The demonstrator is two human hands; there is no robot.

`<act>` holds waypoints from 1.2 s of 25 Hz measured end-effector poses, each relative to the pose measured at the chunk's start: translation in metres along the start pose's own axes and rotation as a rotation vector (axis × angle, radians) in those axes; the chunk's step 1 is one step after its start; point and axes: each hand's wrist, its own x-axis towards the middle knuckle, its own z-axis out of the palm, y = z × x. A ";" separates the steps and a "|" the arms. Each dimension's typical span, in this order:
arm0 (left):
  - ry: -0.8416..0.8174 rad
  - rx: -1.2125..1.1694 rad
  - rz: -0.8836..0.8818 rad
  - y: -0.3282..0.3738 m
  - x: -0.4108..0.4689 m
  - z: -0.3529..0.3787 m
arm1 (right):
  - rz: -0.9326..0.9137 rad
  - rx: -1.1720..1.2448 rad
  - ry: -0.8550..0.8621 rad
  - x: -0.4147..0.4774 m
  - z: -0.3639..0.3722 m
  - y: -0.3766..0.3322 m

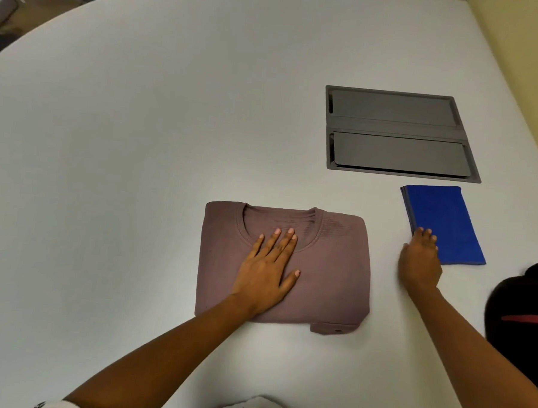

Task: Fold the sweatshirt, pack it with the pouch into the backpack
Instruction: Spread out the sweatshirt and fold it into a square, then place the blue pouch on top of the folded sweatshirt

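While your left hand (267, 272) lies flat, fingers straight and spread, on the folded sweatshirt (329, 269) just in front of you, let that palm pin the folds so the bundle does not spring apart; one cuff pokes out at its near right corner and is worth tucking under before you lift. The backpack (524, 310) shows only as a dark shape at the table's (139, 165) right edge, so you cannot yet tell if it is unzipped. Your right hand (420, 264) has its fingertips on the near left corner of the blue pouch (444, 219); whether the thumb pinches underneath is hidden. Slide the pouch toward the sweatshirt rather than clawing at its thin edge. Beyond it sits a grey hatch (399, 132).
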 end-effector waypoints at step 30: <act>0.164 -0.386 0.233 0.086 -0.036 -0.069 | -0.204 0.567 0.336 -0.198 -0.113 -0.026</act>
